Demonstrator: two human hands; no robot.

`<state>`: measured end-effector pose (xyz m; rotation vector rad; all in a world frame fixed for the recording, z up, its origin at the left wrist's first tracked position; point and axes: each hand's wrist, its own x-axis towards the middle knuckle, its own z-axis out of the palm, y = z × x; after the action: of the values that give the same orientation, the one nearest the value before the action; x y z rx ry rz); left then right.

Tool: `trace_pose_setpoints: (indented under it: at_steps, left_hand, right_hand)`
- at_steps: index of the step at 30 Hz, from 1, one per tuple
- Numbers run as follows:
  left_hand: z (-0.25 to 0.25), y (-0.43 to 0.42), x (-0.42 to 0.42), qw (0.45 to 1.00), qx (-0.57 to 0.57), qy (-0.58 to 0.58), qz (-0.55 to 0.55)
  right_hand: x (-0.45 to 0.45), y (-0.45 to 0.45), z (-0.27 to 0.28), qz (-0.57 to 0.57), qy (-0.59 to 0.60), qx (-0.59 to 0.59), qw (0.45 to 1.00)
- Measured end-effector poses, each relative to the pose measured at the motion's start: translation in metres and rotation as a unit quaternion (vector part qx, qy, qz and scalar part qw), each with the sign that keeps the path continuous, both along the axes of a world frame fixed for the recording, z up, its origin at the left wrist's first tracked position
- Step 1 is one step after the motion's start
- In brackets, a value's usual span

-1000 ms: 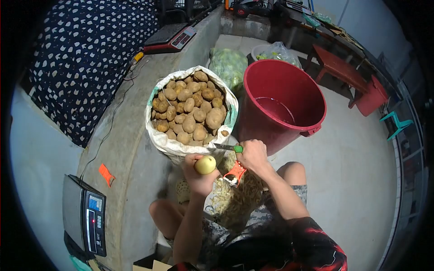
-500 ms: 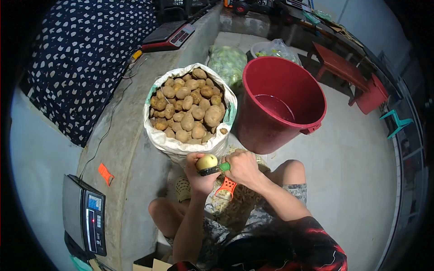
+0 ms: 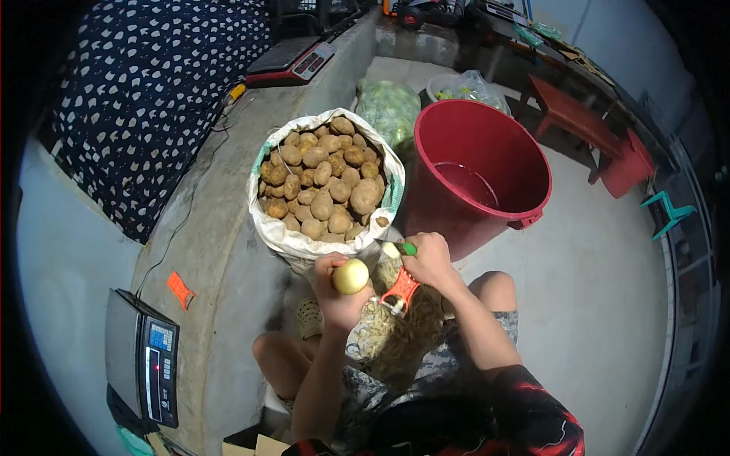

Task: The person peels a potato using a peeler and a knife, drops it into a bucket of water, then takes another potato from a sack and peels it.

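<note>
A peeled, pale yellow potato [image 3: 350,277] rests in my left hand [image 3: 335,298], whose fingers curl round its far side. My right hand [image 3: 430,261] grips a knife by its green handle [image 3: 409,248]; a pale bit lies by the blade, too small to make out. Below that hand an orange peeler [image 3: 401,289] hangs close against the palm, seemingly held along with the knife. The knife is apart from the potato. Under both hands peelings [image 3: 395,334] cover the space between the legs. A white sack [image 3: 285,237] full of unpeeled potatoes [image 3: 322,204] stands just beyond.
Right of the sack stands a tall red bin [image 3: 433,197] with some liquid at its bottom. Behind them sits a bag of greens [image 3: 388,110]. On the left ledge lie another orange peeler [image 3: 180,289] and a scale [image 3: 144,361]; a red scale [image 3: 289,64] is farther back.
My right hand has moved away from the potato, slightly up and to the right, taking the knife and peeler along. The potato, now clear of the blade, stays in my left hand.
</note>
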<state>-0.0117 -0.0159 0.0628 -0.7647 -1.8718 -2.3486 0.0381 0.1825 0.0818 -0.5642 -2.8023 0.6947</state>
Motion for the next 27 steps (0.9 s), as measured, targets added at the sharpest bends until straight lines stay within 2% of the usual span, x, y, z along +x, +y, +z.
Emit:
trace_pose_setpoints:
  at_steps: [3, 5, 6, 7, 9, 11, 12, 13, 15, 16, 18, 19, 21, 23, 25, 27]
  left_hand:
    - [0.005, -0.002, 0.0, 1.0, -0.01, 0.008, 0.013]
    - [-0.004, -0.005, -0.003, 0.998, -0.042, 0.021, 0.03]
    - [0.0, -0.005, -0.004, 0.997, -0.056, 0.023, 0.04]
    - [0.002, -0.005, -0.005, 0.996, -0.07, 0.025, 0.05]
    - [0.008, -0.005, -0.004, 0.958, -0.181, 0.181, 0.131]
    - [-0.003, 0.0, 0.0, 0.948, -0.207, 0.209, 0.124]
    - [-0.006, 0.003, 0.001, 0.935, -0.231, 0.238, 0.123]
    - [-0.006, 0.006, 0.003, 0.936, -0.232, 0.238, 0.118]
    - [-0.004, 0.01, 0.008, 0.919, -0.243, 0.286, 0.123]
    - [-0.009, 0.012, 0.009, 0.919, -0.245, 0.286, 0.119]
    - [-0.017, 0.016, 0.01, 0.971, -0.141, 0.19, 0.044]
    - [-0.016, 0.016, 0.01, 0.97, -0.14, 0.193, 0.043]
    - [-0.012, 0.015, 0.011, 0.969, -0.149, 0.191, 0.055]
    - [-0.009, 0.02, 0.014, 0.967, -0.145, 0.196, 0.069]
    - [-0.009, 0.021, 0.017, 0.965, -0.148, 0.202, 0.084]
    - [-0.01, 0.023, 0.019, 0.973, -0.123, 0.185, 0.057]
  right_hand:
    - [0.004, 0.0, 0.0, 0.022, 0.031, -0.035, 0.999]
    - [-0.001, 0.007, -0.016, -0.037, -0.039, 0.027, 0.998]
    - [-0.005, 0.008, -0.01, -0.037, -0.037, 0.031, 0.998]
    - [-0.005, 0.009, -0.006, -0.033, 0.024, -0.03, 0.999]
    - [-0.008, 0.007, 0.011, -0.065, 0.117, -0.109, 0.985]
    - [-0.014, 0.009, 0.016, -0.095, 0.163, -0.204, 0.961]
    - [-0.012, 0.002, 0.024, -0.087, 0.167, -0.18, 0.966]
    - [-0.013, -0.002, 0.024, -0.031, 0.238, -0.109, 0.965]
    - [-0.013, -0.007, 0.032, -0.045, 0.243, -0.042, 0.968]
    - [-0.016, 0.003, 0.024, -0.049, 0.242, -0.044, 0.968]
    - [-0.023, 0.026, 0.013, -0.126, 0.135, -0.092, 0.979]
    - [-0.022, 0.028, 0.013, -0.128, 0.137, -0.092, 0.978]
    - [-0.018, 0.031, 0.017, -0.147, 0.105, -0.175, 0.968]
    - [-0.01, 0.014, 0.027, -0.063, 0.155, -0.102, 0.981]
    - [-0.002, -0.005, 0.046, -0.054, 0.209, -0.056, 0.975]
    - [-0.014, 0.011, 0.022, -0.092, 0.167, -0.081, 0.978]
